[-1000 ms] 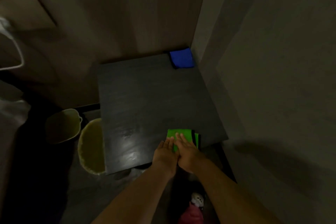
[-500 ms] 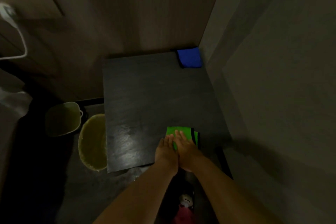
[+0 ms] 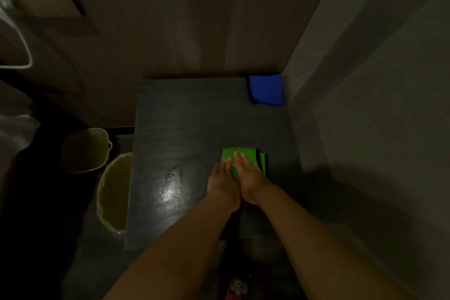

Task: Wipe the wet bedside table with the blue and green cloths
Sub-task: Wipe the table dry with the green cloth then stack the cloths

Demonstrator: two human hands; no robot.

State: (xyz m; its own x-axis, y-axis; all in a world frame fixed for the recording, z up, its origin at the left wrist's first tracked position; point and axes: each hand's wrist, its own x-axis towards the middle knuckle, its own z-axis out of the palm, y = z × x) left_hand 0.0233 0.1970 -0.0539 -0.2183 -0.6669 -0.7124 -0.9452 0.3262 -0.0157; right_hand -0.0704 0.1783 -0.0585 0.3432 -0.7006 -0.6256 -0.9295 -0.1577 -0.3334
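hands: left hand (image 3: 222,181) and right hand (image 3: 249,178) side by side, fingers straight, pressing flat on the green cloth (image 3: 243,156)
green cloth: under both hands' fingers, jutting toward 12 o'clock, on the table (image 3: 190,126)
wet sheen (image 3: 170,190): 9 o'clock of the left hand, the nearer one
blue cloth (image 3: 266,89): 12 o'clock, far right corner, untouched

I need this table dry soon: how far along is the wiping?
Done: hard to confirm; the far table looks dull in dim light. In hand: the left hand and right hand press flat on the green cloth near the front right. Left: a wet shine glistens at the front left, and the blue cloth lies untouched in the far right corner.
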